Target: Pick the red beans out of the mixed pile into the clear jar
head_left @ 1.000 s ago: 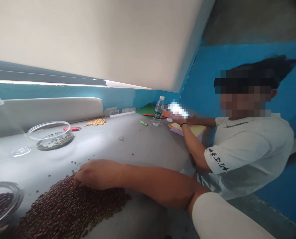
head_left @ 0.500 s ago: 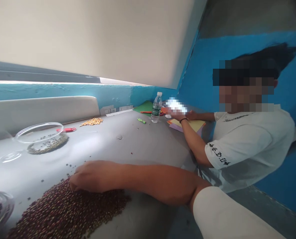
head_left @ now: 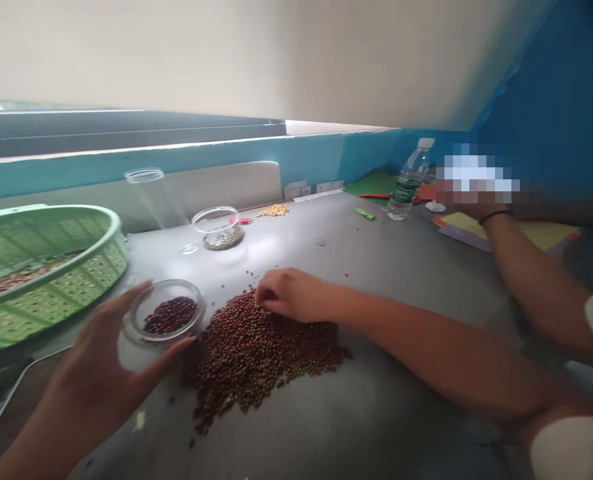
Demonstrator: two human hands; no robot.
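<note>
A clear round container [head_left: 196,313] holding dark red beans [head_left: 171,315] is on the left, and my left hand [head_left: 109,353] is wrapped round its side with the thumb in front. Beside it spreads a heap of mixed red and green beans [head_left: 256,357] on the grey table. My right hand [head_left: 289,293] rests at the heap's far edge, fingers curled together; whatever they hold, if anything, is too small to make out. A few small dark bits [head_left: 251,273] lie loose just beyond it.
On the left stands a green basket [head_left: 91,267] with beans inside. Farther back are a clear tub [head_left: 215,219], a tall clear jar [head_left: 151,200], yellow kernels [head_left: 274,210] and a water bottle [head_left: 406,190]. A co-worker's arm [head_left: 521,267] reaches over coloured paper [head_left: 541,230] at right.
The view has swung left, bringing my left hand, the whole bean container and the green basket into sight. My right hand stays at the bean heap.
</note>
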